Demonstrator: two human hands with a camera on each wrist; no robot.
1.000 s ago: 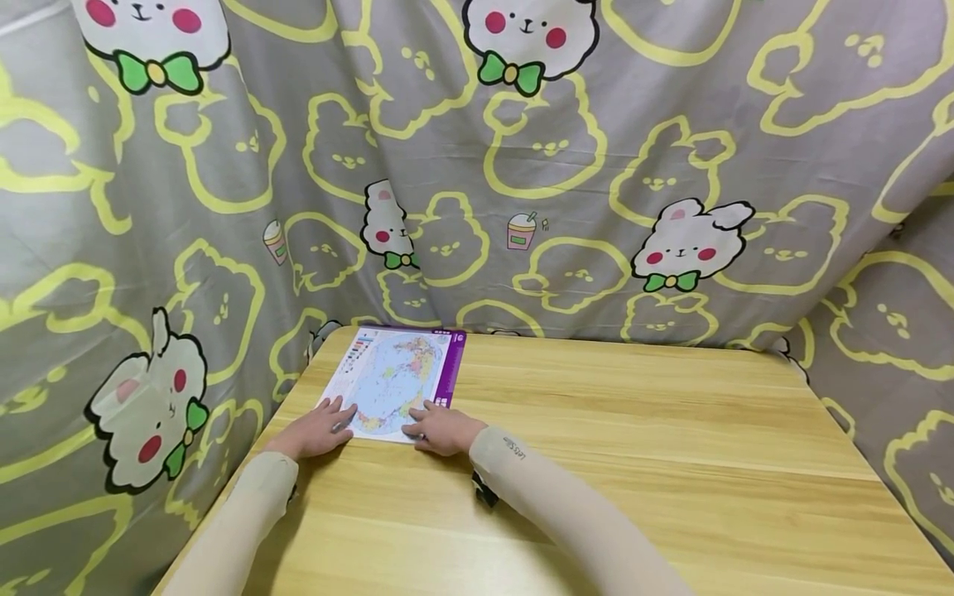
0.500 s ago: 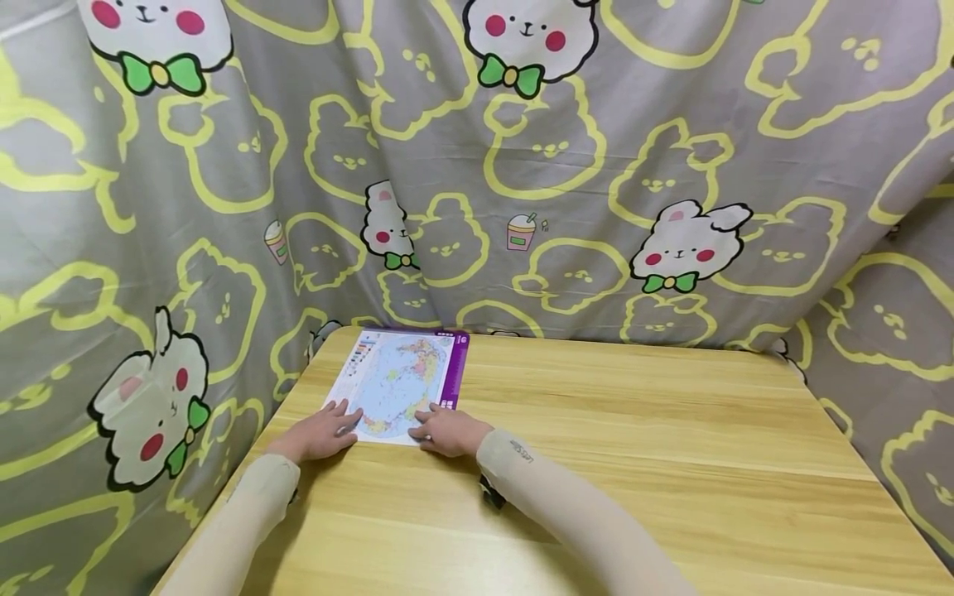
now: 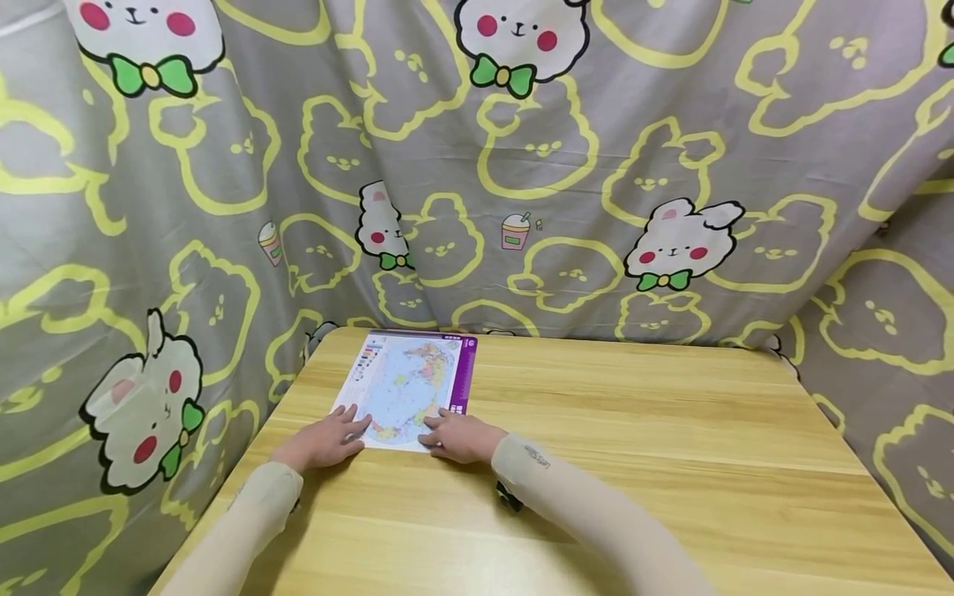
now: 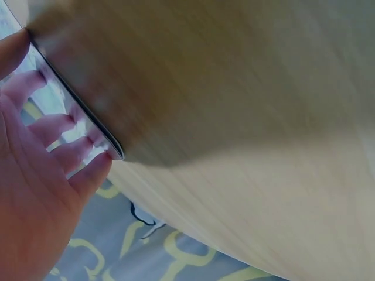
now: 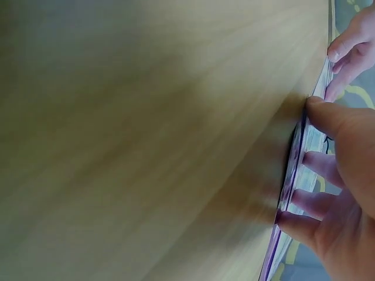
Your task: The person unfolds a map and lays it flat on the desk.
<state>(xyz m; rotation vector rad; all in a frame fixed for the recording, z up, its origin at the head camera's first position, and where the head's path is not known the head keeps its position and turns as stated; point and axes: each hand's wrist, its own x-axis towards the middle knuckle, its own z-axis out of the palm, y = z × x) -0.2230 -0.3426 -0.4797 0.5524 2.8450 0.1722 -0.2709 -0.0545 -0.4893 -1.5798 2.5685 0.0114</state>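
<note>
A flat world map board (image 3: 402, 385) with a purple strip down its right side lies on the table's far left part, turned sideways to me. My left hand (image 3: 324, 439) rests with spread fingers on its near left corner. On the near right corner lies my right hand (image 3: 464, 437), its fingers stretched over the printed surface. In the left wrist view the board's edge (image 4: 76, 98) looks thin and dark, with a rounded corner by the fingertips. The right wrist view shows the purple side (image 5: 270, 252) under the fingertips, with the thumb at the near edge.
The wooden table (image 3: 633, 463) stretches away to the right of the board. A grey curtain (image 3: 447, 165) with yellow cartoon outlines hangs close behind and along the left side of the table, with more of it at the right.
The map board has slid a little to the right and slightly nearer to me. Both hands have moved along with it, their fingers staying spread on its near corners.
</note>
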